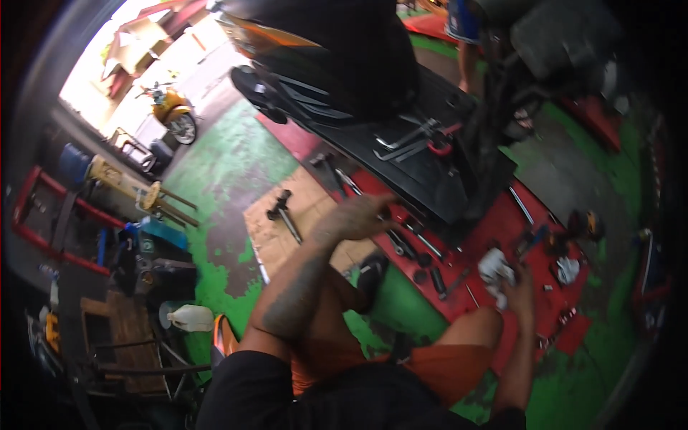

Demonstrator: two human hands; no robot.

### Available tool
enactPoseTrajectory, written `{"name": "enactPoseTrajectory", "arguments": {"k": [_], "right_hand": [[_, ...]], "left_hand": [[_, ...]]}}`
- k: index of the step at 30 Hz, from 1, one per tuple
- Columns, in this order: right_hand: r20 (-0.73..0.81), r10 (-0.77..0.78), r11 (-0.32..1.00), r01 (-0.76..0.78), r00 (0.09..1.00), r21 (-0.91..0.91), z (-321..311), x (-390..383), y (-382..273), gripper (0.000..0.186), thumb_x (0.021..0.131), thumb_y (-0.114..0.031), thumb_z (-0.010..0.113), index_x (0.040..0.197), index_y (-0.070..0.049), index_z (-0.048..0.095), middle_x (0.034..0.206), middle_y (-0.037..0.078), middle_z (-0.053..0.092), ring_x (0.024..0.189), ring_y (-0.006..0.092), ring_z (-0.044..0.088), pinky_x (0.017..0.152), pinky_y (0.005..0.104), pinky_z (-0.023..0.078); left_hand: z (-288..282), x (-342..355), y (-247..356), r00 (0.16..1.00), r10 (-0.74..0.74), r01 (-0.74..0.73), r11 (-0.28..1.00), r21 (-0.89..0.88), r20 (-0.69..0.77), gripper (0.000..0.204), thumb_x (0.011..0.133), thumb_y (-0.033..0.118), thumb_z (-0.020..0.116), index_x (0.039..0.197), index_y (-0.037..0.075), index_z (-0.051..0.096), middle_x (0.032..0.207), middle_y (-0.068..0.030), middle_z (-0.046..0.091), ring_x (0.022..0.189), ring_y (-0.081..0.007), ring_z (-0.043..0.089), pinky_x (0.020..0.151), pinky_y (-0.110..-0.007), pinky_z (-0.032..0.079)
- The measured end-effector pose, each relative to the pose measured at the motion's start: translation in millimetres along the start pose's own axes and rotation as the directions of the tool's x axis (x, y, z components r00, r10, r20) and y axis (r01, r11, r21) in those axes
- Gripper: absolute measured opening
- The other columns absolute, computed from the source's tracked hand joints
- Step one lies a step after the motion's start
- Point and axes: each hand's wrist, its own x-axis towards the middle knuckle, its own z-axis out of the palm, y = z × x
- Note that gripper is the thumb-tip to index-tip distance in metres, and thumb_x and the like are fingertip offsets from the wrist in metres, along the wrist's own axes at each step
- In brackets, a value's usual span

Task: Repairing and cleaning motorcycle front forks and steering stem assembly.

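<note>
My left hand (pixel 362 216) reaches over the red mat beside the black scooter footboard (pixel 423 175). Its fingers look spread, and nothing plainly shows between them. Below its fingertips lie a ratchet-like metal tool (pixel 424 241) and dark sockets (pixel 423 259). On the right, my right hand (pixel 521 290) is closed on a crumpled whitish rag (pixel 494 266), low over the mat; some of its fingers are hidden. Bent metal wrenches (pixel 401 140) and a red round item (pixel 440 147) rest on the footboard.
The red mat (pixel 476 287) carries scattered tools and another white rag (pixel 566 270). A fork-like metal part (pixel 287 215) lies on cardboard (pixel 261 226). Left are a wooden stool (pixel 154 195), a whitish jug (pixel 192 317) and a yellow scooter (pixel 170 111). Another person's leg (pixel 466 64) shows behind.
</note>
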Motion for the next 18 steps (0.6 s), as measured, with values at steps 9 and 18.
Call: {"name": "enactPoseTrajectory", "arguments": {"k": [9, 18], "right_hand": [[0.473, 0.075, 0.253, -0.476, 0.878, 0.842, 149.1, 30.0, -167.8, 0.046, 0.091, -0.027, 0.073, 0.125, -0.001, 0.056, 0.117, 0.008, 0.063, 0.102, 0.0174, 0.062, 0.087, 0.0322, 0.051], [0.389, -0.001, 0.808, -0.228, 0.921, 0.543, 59.8, 17.7, -84.5, 0.037, 0.096, -0.024, 0.065, 0.125, -0.001, 0.058, 0.115, 0.008, 0.065, 0.098, 0.0144, 0.063, 0.086, 0.0295, 0.052]], "left_hand": [[48.6, 19.8, -10.7, 0.968, 0.133, -0.094, 0.978, -0.186, 0.212, 0.079, 0.081, 0.037, 0.075, 0.14, 0.005, 0.034, 0.118, -0.0217, 0.061, 0.108, -0.0336, 0.062, 0.094, -0.041, 0.048], [-0.2, 35.8, -192.5, 0.917, -0.397, 0.309, 0.653, -0.691, 0.035, 0.069, 0.085, 0.022, 0.07, 0.144, 0.002, 0.041, 0.12, -0.0145, 0.063, 0.097, -0.0237, 0.066, 0.081, -0.038, 0.057]]}}
